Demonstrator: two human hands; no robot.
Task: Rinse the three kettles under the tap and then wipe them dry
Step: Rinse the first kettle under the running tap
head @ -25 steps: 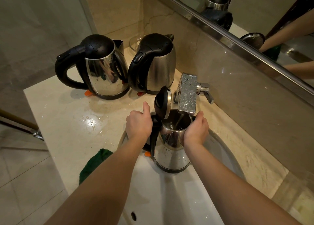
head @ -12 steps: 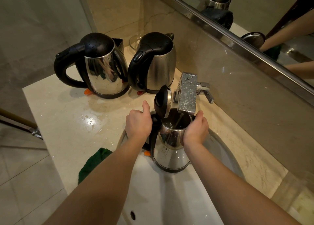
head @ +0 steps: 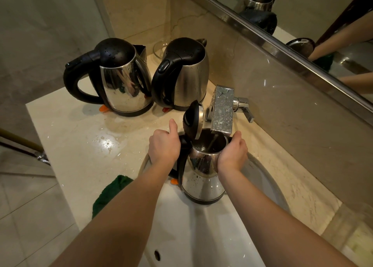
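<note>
A person is holding a steel kettle (head: 203, 178) upright over the white sink (head: 201, 232), directly beneath the square spout of the tap (head: 223, 109). The left hand (head: 164, 147) is wrapping closed around the kettle's black handle, thumb pointing up, while the right hand (head: 233, 152) is cupping the rim and upper wall of the body on the opposite side, fingers curling over the far edge. The kettle's lid (head: 193, 119) is standing open, tilted up toward the left hand, and the mouth is sitting just under the tap's outlet; a thin stream may be running into the kettle, though the dark interior is making that hard to tell. Water drops are clinging to the kettle's wall and to the tap. Two more kettles are standing on the counter (head: 80, 141) behind the sink, side by side and nearly touching: the left kettle (head: 121, 81) with its large looped handle turned outward, and the right kettle (head: 185, 75) nearest the wall, both with lids shut and beaded with drops. A green cloth (head: 111, 192) is lying at the counter's front edge, partly hidden by the left forearm. A mirror (head: 302, 14) is running along the wall above, and a wet patch is glistening on the counter.
</note>
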